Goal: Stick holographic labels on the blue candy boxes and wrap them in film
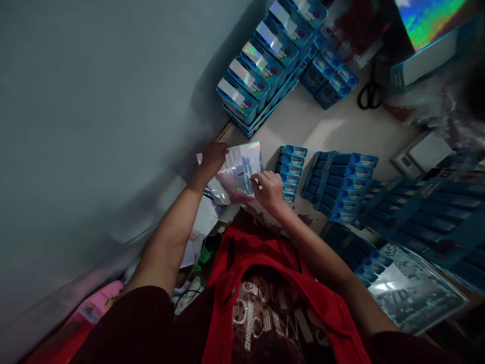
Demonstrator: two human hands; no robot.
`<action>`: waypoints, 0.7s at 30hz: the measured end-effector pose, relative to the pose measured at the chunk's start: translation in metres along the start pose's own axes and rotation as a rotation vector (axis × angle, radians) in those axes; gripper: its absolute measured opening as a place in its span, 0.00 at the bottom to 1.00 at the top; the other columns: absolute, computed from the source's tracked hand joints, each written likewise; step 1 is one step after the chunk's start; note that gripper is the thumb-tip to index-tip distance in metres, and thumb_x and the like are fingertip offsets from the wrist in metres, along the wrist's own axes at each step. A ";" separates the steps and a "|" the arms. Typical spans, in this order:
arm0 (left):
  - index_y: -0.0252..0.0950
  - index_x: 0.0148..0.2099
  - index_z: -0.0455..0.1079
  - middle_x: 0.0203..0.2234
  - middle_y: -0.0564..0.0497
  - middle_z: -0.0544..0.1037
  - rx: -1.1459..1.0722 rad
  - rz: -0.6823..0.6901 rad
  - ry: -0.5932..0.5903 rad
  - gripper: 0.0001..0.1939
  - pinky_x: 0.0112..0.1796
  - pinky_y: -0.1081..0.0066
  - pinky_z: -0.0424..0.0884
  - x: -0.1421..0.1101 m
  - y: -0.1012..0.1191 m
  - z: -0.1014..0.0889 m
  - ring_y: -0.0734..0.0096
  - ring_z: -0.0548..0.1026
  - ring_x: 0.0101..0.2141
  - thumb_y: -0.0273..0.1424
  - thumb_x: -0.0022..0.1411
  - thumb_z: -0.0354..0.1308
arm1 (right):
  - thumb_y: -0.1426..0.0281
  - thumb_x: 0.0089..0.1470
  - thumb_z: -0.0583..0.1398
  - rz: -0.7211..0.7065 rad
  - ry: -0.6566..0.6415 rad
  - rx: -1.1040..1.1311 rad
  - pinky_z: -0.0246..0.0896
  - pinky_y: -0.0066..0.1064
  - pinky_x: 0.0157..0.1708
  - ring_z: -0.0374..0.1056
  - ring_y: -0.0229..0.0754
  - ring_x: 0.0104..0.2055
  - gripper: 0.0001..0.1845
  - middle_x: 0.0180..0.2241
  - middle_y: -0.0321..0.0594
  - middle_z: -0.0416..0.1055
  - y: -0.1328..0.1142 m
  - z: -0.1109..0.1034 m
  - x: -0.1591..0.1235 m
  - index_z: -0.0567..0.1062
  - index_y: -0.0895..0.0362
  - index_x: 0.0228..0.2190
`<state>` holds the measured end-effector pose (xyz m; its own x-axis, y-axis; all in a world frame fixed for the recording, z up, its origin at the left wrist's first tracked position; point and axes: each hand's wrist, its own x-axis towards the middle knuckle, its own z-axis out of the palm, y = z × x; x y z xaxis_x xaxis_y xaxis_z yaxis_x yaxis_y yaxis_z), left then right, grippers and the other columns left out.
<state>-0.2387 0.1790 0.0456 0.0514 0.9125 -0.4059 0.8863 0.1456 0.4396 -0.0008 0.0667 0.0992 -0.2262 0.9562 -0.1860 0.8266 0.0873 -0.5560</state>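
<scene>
A shiny holographic sheet lies at the near edge of the white table. My left hand grips its far left corner with fingers curled over it. My right hand pinches the sheet's right edge between thumb and fingers. Just right of my right hand stands a small stack of blue boxes.
Rows of blue boxes with holographic tops fill the back left of the table. More blue boxes lie to the right, with black scissors, a small scale and a plastic-wrapped sheet. A grey wall is on the left.
</scene>
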 end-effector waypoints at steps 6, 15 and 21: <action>0.37 0.48 0.80 0.48 0.39 0.84 -0.639 -0.011 0.047 0.23 0.61 0.52 0.71 -0.038 0.039 0.030 0.51 0.80 0.54 0.53 0.74 0.59 | 0.60 0.62 0.64 0.349 0.120 0.641 0.52 0.31 0.28 0.61 0.38 0.24 0.11 0.22 0.31 0.68 0.011 -0.039 -0.022 0.81 0.54 0.36; 0.34 0.40 0.77 0.33 0.46 0.86 -1.432 -0.285 -0.282 0.34 0.41 0.68 0.79 -0.079 0.100 0.079 0.69 0.83 0.32 0.55 0.43 0.83 | 0.51 0.51 0.72 0.531 0.165 0.867 0.61 0.29 0.23 0.61 0.37 0.24 0.20 0.21 0.31 0.68 0.046 -0.047 -0.010 0.80 0.55 0.31; 0.34 0.35 0.79 0.28 0.50 0.83 -1.381 -0.259 -0.109 0.25 0.30 0.74 0.75 -0.060 0.126 0.084 0.74 0.79 0.27 0.49 0.49 0.80 | 0.47 0.52 0.71 0.597 0.266 0.825 0.68 0.32 0.25 0.68 0.41 0.27 0.23 0.25 0.36 0.74 0.074 -0.045 0.005 0.82 0.56 0.31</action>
<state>-0.0915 0.1106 0.0584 0.0502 0.7779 -0.6264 -0.2801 0.6130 0.7388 0.0824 0.0909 0.0937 0.3056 0.8204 -0.4833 0.1369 -0.5401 -0.8304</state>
